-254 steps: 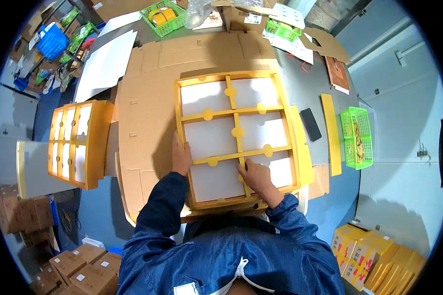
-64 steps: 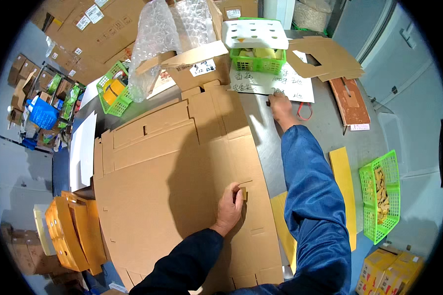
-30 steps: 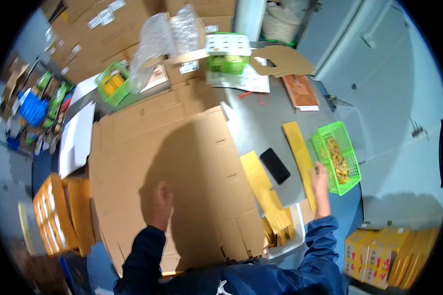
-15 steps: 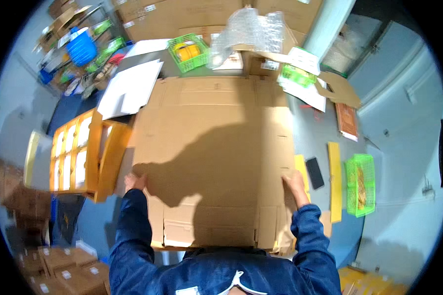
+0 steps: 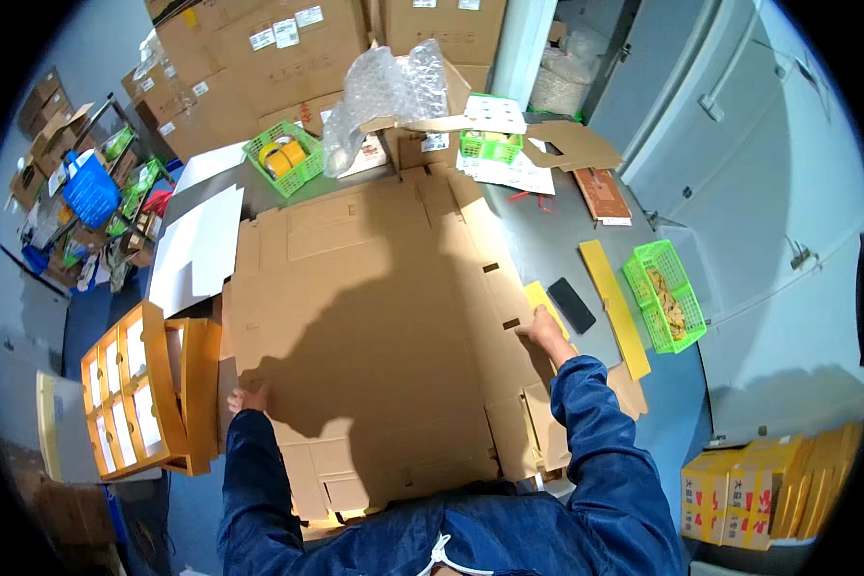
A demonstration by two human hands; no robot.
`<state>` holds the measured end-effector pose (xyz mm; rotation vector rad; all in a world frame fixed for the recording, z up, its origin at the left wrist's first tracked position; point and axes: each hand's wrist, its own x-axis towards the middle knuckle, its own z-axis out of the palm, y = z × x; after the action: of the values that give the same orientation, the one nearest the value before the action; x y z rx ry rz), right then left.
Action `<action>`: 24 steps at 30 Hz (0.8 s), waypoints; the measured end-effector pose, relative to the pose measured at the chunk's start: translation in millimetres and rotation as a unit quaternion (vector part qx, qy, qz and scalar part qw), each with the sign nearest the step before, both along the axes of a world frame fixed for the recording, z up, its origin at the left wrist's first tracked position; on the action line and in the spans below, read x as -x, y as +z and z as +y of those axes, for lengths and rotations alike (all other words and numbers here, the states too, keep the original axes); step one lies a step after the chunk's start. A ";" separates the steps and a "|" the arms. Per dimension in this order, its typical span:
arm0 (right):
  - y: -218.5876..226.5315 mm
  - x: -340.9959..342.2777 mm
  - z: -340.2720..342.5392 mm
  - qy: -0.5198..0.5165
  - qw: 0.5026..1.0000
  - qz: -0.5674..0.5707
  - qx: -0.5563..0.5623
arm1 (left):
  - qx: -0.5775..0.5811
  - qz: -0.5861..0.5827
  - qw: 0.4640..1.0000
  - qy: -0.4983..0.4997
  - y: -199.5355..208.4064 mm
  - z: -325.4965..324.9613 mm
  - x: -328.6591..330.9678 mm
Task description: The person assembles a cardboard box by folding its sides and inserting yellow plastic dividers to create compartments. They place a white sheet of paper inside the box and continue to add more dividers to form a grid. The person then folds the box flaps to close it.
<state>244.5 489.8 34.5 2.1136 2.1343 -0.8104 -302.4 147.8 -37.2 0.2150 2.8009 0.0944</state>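
Observation:
A large flat sheet of brown cardboard (image 5: 355, 278), with creases, flaps and slots cut along its right part, lies in front of me and reaches close to my body. My left hand (image 5: 249, 398) is closed on its left edge. On the opposite edge, my right hand (image 5: 545, 334) grips the sheet, thumb on top and the other fingers mostly out of sight. Right beside that hand are a yellow strip (image 5: 538, 296) and a black phone (image 5: 571, 305). My shadow covers much of the cardboard.
An orange wooden cabinet (image 5: 134, 394) with white panels stands at left, near white sheets (image 5: 197, 248). Behind the cardboard are a green basket with tape rolls (image 5: 283, 158) and bubble wrap (image 5: 384, 101). At right lie a long yellow strip (image 5: 612, 307) and a green basket (image 5: 664, 296).
My view has turned, so the table and its things appear tilted and shifted left. Both hands keep hold of the cardboard's edges; more slots show along its right side.

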 end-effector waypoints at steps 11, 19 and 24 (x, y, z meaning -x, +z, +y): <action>-6.2 3.1 -3.3 0.079 0.996 -0.020 -0.035 | -0.009 -0.087 0.992 -0.087 -53.9 -48.9 93.8; 9.9 1.7 -4.7 0.122 0.988 0.020 -0.091 | -0.188 -0.094 0.971 -0.114 -17.8 -61.5 77.5; 21.4 18.2 -12.3 0.216 0.932 0.137 -0.255 | -0.292 -0.218 0.911 -0.193 57.0 -51.7 56.6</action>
<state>226.4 477.5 55.8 1.6375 3.0848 -0.5695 -359.0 96.1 19.8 0.7752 2.1654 0.7825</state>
